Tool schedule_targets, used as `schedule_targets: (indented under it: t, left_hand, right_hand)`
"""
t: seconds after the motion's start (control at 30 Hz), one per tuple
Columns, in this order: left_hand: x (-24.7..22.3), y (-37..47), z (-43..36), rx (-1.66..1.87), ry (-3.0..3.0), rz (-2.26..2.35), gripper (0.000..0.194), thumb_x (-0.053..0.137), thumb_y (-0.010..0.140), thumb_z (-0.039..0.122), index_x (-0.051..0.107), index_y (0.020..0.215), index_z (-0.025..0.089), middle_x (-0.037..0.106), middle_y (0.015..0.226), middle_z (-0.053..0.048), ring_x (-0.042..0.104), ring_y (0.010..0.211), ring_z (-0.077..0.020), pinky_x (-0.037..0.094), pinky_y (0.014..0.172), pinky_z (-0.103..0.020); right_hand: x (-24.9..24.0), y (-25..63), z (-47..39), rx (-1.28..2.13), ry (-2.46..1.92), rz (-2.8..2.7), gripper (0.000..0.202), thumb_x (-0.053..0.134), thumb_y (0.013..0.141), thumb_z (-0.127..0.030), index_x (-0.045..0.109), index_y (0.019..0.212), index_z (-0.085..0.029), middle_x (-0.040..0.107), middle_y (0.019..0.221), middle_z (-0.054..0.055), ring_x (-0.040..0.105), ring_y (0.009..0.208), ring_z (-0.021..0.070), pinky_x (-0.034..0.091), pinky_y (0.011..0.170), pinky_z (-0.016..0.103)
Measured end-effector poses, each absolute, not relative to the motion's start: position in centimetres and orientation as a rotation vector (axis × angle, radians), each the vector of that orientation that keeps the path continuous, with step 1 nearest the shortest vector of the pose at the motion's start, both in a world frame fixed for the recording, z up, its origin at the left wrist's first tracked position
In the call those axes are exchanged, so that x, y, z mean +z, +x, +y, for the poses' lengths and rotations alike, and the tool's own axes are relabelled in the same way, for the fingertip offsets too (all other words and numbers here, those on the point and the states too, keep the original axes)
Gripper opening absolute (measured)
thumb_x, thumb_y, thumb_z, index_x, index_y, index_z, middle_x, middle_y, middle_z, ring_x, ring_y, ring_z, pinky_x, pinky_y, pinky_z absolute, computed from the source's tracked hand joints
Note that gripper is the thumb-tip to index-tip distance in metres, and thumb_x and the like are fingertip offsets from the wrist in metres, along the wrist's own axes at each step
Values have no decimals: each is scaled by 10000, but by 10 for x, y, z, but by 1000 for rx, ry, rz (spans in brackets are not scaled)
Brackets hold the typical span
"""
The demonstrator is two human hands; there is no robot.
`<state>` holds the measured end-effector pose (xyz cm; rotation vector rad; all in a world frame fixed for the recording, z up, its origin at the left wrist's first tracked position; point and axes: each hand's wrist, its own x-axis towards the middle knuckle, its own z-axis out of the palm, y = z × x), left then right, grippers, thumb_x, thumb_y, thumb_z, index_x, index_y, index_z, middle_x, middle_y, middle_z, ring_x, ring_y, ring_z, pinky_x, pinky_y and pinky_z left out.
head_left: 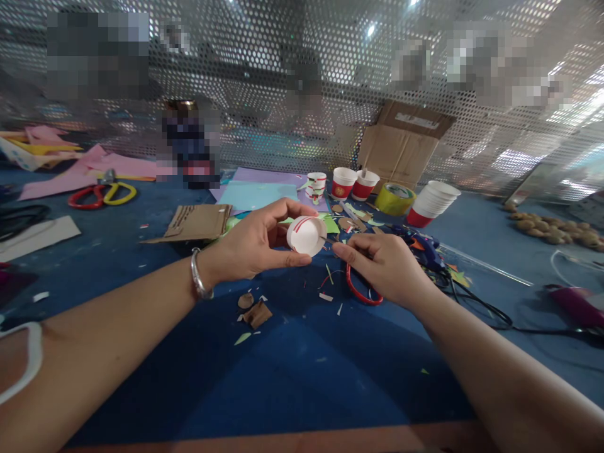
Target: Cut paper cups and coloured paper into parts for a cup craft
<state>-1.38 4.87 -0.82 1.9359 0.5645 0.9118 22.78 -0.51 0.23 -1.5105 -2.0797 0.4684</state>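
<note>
My left hand [255, 242] grips a small white paper cup [306, 236] between thumb and fingers, in the middle of the view. Its open mouth is turned toward me, and red stripes show near the upper rim. My right hand [382, 264] is closed on scissors, whose red handle loop [363, 290] hangs below the fingers. Their thin dark tip points left and meets the cup's right edge; whether it cuts in I cannot tell. Scraps of brown cardboard [257, 314] and bits of white and green paper lie on the blue table [292, 384] below the hands.
Behind stand a decorated cup [316, 187], red-and-white cups [344, 183], yellow tape [395, 199] and stacked cups [433, 202]. A glue gun [427, 250] with a black cable lies right. To the left are red-and-yellow scissors [104, 190] and a cardboard piece [198, 221]. Perforated metal closes the back.
</note>
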Motion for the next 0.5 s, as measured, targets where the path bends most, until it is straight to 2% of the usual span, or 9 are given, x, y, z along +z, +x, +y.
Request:
schedule_targets:
  t: [0.33, 0.5]
  left_hand:
    - [-12, -5, 38, 1080, 2020, 644, 586, 858, 694, 242, 537, 1183, 215, 661, 1101, -74, 661, 938, -193, 571, 795, -318]
    - [-12, -5, 38, 1153, 2077, 653, 590, 863, 684, 238, 541, 1179, 225, 638, 1165, -85, 656, 980, -210, 577, 808, -339]
  right_hand:
    - [5, 228, -5, 456, -1505, -2047, 500, 512, 941, -541, 451, 581, -198, 441, 561, -26, 413, 573, 118, 287, 551, 277]
    - [6, 227, -7, 467, -1538, -2039, 504, 516, 934, -566, 488, 594, -195, 450, 566, -31, 403, 555, 112, 268, 537, 280]
